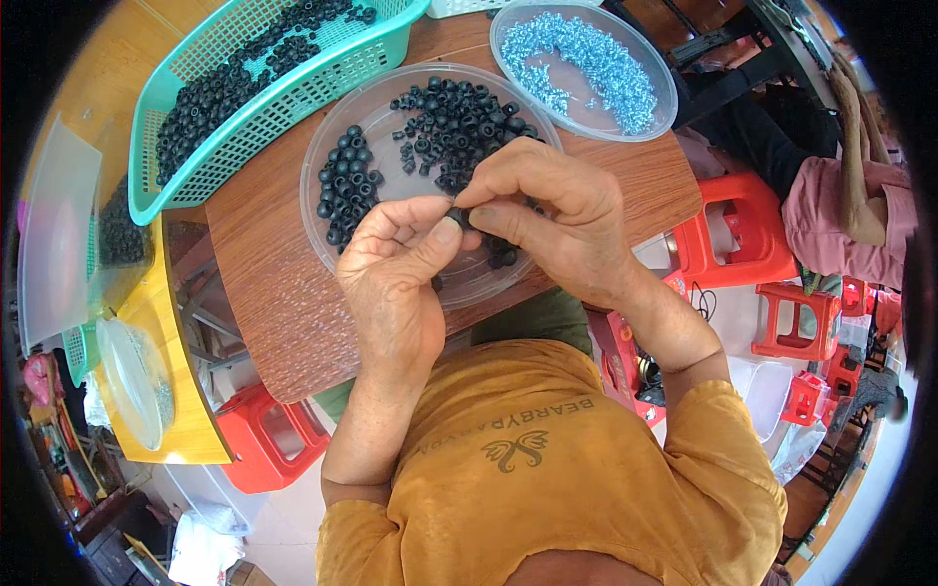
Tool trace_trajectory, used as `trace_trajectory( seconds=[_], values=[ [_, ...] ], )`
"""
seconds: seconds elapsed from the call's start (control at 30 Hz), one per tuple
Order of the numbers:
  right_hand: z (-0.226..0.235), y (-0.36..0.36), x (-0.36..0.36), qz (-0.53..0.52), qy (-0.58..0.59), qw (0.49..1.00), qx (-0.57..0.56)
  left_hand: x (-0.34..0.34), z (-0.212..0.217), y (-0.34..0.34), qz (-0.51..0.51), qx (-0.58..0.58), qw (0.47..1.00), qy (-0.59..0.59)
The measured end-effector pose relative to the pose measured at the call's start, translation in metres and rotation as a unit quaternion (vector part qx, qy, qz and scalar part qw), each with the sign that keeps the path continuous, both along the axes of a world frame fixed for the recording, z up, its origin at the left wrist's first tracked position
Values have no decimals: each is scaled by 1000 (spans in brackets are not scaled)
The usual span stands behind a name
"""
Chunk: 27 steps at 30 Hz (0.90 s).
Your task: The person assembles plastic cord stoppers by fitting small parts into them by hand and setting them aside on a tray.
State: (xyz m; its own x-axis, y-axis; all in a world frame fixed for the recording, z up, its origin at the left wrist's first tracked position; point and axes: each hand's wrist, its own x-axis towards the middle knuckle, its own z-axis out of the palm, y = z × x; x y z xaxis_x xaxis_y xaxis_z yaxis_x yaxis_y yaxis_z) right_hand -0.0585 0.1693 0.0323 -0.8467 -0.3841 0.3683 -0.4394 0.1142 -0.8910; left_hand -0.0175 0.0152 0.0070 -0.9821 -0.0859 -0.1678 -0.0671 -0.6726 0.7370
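Note:
Over a round clear plastic tray (pixel 318 230), my two hands meet at the fingertips. Between the thumb and fingers of my left hand (pixel 396 259) sits a small black round part (pixel 457 217). My right hand (pixel 557 215) pinches the same part from the other side. In the tray, black round parts (pixel 347 181) form a pile on the left. A larger heap of black hollow parts (pixel 469 122) spreads at the far side and partly under my right hand. Whether the held part is one piece or two joined pieces, I cannot tell.
A turquoise basket (pixel 269 112) of black parts stands at the far left. Beyond the tray, a clear round tray (pixel 667 93) holds small shiny blue pieces (pixel 586 63). Red stools (pixel 738 234) stand right and left of the wooden table (pixel 264 293). Another person (pixel 850 195) sits at right.

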Motion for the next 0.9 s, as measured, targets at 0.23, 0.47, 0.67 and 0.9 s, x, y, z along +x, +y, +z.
trace_trajectory(
  seconds=[0.23, 0.47, 0.67, 0.9],
  values=[
    [-1, -1, 2, -38, -3, 999, 14, 0, 5, 5, 3, 18, 1000, -13],
    [-16, -8, 4, -106, 152, 982, 33, 1, 6, 7, 11, 28, 999, -11],
    [-25, -15, 8, -134, 317, 935, 80, 3, -3, 2, 28, 29, 998, -39],
    [-26, -12, 5, -156, 383, 906, 91, 7, 2, 7, 3, 49, 998, -24]
  ],
)
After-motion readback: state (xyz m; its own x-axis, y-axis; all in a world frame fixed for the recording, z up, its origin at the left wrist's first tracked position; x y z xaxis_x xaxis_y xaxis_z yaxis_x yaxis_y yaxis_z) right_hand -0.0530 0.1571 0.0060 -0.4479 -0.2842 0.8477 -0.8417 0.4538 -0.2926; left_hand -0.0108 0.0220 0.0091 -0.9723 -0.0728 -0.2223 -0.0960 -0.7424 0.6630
